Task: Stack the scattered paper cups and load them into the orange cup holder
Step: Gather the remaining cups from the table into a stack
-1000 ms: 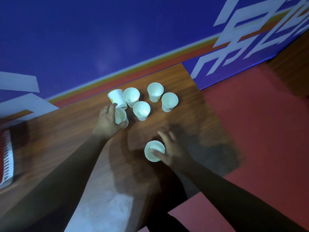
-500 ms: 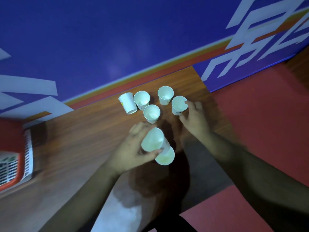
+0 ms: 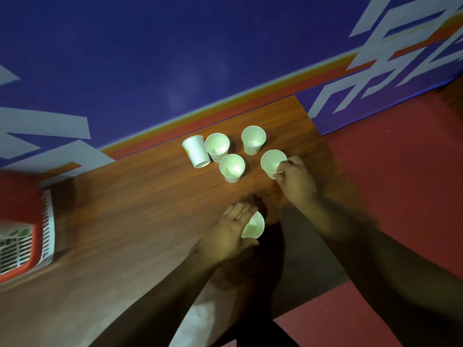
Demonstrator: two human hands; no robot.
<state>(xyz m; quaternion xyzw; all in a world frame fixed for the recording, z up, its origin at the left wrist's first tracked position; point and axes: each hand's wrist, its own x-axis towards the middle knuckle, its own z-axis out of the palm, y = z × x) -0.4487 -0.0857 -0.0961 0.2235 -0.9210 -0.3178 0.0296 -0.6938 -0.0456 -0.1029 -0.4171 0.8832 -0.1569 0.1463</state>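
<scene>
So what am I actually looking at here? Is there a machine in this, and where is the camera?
No machine: a person works with two bare hands, and the camera sits on their head, looking down at a wooden table. The left hand grips a paper cup near the table's front edge. The right hand pinches the rim of another cup. Three more cups stand open side up beside it, and one is upside down. At the far left edge is an orange basket-like item, only partly in view.
</scene>
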